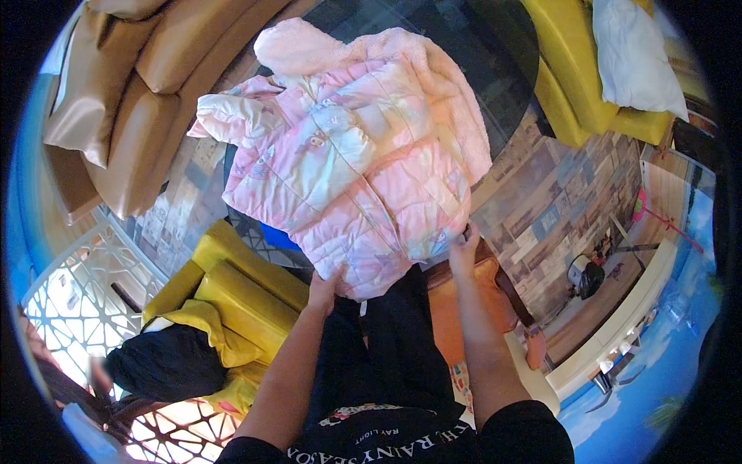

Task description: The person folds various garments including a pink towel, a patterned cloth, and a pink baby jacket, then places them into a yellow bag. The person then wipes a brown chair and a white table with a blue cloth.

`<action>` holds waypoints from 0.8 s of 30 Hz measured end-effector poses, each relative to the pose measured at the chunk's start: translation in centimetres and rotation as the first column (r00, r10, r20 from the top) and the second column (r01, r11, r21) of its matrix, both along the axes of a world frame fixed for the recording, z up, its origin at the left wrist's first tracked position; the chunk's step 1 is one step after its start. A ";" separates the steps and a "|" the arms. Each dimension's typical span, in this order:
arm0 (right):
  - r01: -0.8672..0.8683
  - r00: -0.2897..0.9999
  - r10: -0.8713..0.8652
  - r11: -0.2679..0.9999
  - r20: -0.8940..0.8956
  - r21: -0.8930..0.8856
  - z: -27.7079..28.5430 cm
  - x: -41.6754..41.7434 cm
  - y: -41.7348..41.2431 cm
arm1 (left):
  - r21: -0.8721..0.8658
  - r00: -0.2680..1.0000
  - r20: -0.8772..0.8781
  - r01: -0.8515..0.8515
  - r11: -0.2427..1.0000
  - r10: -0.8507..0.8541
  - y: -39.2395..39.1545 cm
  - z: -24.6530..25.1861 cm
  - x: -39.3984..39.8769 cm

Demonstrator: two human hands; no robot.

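A pastel pink padded jacket [348,168] with a printed pattern lies spread before me over a dark glass table [504,69]. Pale pink fleece [417,46] shows along its far and right sides; whether it is lining or a separate piece I cannot tell. One cuffed sleeve [237,119] points left. My left hand [324,290] grips the near hem, its fingertips partly hidden by the cloth. At the jacket's near right corner, my right hand [465,240] pinches the edge between thumb and fingers.
A tan leather sofa [168,52] stands at the far left. Yellow seats are at the near left [249,296] and far right [568,87], the latter with a white cushion [635,58]. An orange-brown leather seat [469,307] is close by my right arm. Patterned wood-look flooring [550,214] lies right.
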State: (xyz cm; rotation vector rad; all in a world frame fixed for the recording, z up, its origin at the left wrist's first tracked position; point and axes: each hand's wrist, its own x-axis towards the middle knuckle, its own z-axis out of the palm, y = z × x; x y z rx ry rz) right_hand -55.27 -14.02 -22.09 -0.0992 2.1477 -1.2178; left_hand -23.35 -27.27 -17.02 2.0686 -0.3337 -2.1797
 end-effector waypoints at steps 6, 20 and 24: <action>-0.204 0.909 0.227 0.974 0.350 -0.103 2.2 -7.2 -5.0 | 0.062 0.981 -0.151 -0.117 0.991 0.125 2.7 -0.3 1.6; -0.510 0.591 0.246 0.852 0.768 0.119 18.7 -12.4 -3.1 | 0.128 0.934 -0.191 0.330 0.935 -0.303 1.8 13.9 2.8; -0.422 0.763 0.223 0.883 0.607 0.206 21.6 -11.7 -6.0 | 0.074 0.991 -0.012 0.131 0.989 -0.130 4.4 13.1 3.9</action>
